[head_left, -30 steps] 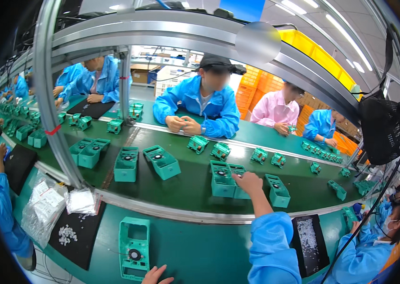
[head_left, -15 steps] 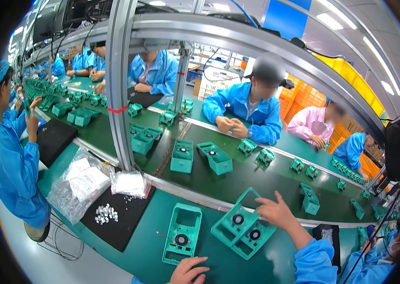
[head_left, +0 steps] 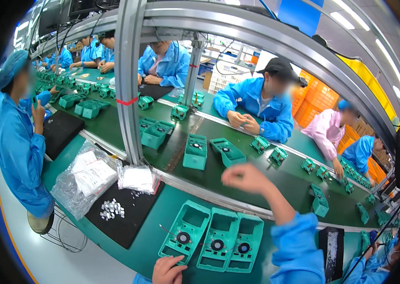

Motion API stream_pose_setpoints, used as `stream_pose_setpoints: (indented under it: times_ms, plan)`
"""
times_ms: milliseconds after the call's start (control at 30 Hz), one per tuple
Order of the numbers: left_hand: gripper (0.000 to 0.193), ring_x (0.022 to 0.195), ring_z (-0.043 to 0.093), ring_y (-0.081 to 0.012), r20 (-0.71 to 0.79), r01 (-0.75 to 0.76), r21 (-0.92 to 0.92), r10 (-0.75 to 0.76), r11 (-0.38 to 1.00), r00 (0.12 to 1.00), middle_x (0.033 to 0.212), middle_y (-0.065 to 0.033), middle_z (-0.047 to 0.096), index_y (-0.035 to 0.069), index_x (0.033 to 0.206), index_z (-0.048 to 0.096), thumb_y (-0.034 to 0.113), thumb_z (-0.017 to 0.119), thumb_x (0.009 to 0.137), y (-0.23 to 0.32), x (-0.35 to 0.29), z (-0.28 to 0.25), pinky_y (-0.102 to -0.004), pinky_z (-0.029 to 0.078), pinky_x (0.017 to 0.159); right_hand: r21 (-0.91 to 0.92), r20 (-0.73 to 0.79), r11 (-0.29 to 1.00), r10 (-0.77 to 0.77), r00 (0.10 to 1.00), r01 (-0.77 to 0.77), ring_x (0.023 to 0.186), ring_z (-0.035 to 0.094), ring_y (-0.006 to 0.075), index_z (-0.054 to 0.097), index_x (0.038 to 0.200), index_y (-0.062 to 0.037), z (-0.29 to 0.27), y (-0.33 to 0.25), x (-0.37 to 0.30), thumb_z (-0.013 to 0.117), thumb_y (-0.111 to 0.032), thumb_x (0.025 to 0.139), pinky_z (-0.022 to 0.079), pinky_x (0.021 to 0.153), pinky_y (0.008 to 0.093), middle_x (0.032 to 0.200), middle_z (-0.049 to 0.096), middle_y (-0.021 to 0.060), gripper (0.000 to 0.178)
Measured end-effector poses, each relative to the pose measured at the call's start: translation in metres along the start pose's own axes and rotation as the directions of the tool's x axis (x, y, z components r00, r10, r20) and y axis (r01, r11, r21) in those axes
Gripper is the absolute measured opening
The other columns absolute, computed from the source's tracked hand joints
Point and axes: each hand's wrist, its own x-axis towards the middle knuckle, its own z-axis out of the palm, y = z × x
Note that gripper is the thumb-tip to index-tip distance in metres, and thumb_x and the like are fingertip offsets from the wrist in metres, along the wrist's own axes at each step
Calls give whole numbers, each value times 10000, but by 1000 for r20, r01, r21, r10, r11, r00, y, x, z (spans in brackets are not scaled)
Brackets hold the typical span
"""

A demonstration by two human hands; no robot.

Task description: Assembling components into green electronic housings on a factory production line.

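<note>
Left grip (head_left: 168, 270), its fingers loosely parted, touches the lower end of a green housing (head_left: 186, 229) on the worktop (head_left: 136, 258); two more housings (head_left: 232, 239) lie just right of it. Farther off, the blurred right grip (head_left: 242, 177) hovers over the belt (head_left: 299, 189), its hold impossible to tell. Beyond sit two deeper housings (head_left: 195, 158).

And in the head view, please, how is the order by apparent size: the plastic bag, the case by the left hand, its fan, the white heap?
1. Plastic bag
2. Case
3. White heap
4. Fan
</note>
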Motion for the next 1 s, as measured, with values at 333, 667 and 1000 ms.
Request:
stream_pose_setpoints:
  times_ms: [333,667,1000]
  plan:
    - [272,984,505,-345,39,-46,39,45,998,998,1114,-145,538,29,955,574,35,576,683,4,-3,1,-423,390,853,-250,-459,627,594,660,-738,957,594,310,630,978,-48,41,67,128,632,-235,729,486,773,409,1057,602,151,311]
    - [217,939,532,-322,-11,-67,23,67,997,998,1061,-136,564,33,914,605,34,577,699,-2,-2,6,-412,405,824,-264,-608,652,459,647,-711,946,577,357,608,915,-1,-11,92,63,551,-81,702,475,795,416,1006,591,220,235]
    - [149,889,532,-297,-22,75,-58,-76,995,997,996,-144,582,27,771,592,-15,530,642,-8,2,-1,-357,416,776,-599,-223,740,214,951,-307,808,572,296,570,752,-59,-80,21,-188,535,39,592,458,675,381,797,585,108,190]
